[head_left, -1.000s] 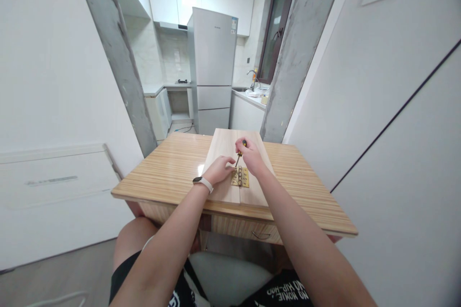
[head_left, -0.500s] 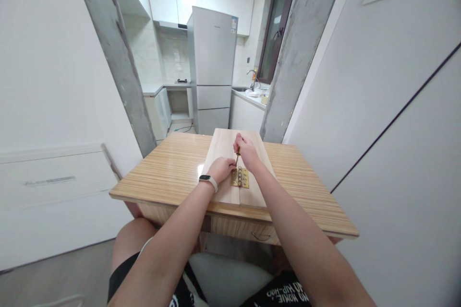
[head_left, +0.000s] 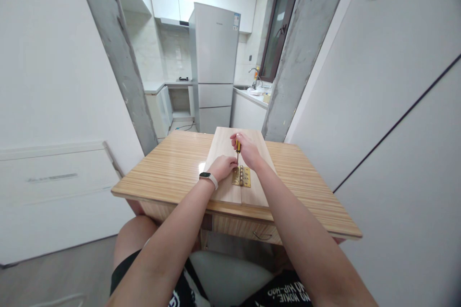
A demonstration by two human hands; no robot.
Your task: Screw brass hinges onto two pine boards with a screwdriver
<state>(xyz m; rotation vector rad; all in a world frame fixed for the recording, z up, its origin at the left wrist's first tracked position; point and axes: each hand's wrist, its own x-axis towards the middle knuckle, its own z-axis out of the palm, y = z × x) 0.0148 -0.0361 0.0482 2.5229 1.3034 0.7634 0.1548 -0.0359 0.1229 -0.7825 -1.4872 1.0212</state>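
Observation:
Two pale wooden boards (head_left: 225, 194) lie side by side on the table, their seam running away from me. Across that seam sits a brass hinge (head_left: 246, 177), its knuckle along the joint and holes in its right leaf. My right hand (head_left: 248, 148) is around the yellow-and-black handle of a screwdriver (head_left: 238, 146), held upright, its shaft pointing down at the left leaf's far end. My left hand (head_left: 224, 168) rests on the left board, fingertips pinched together by the screwdriver's tip. Whatever is between those fingertips is too small to make out.
The wood-grain table (head_left: 162, 168) has a drawer with a metal handle (head_left: 262, 236) under its front edge. White walls stand close on both sides. Beyond the table are a fridge (head_left: 215, 53) and a counter with a sink faucet (head_left: 254, 74).
My right hand's fingers have loosened and shifted on the screwdriver, showing more of its yellow handle. My left hand stays by the hinge. The whole view has shifted slightly.

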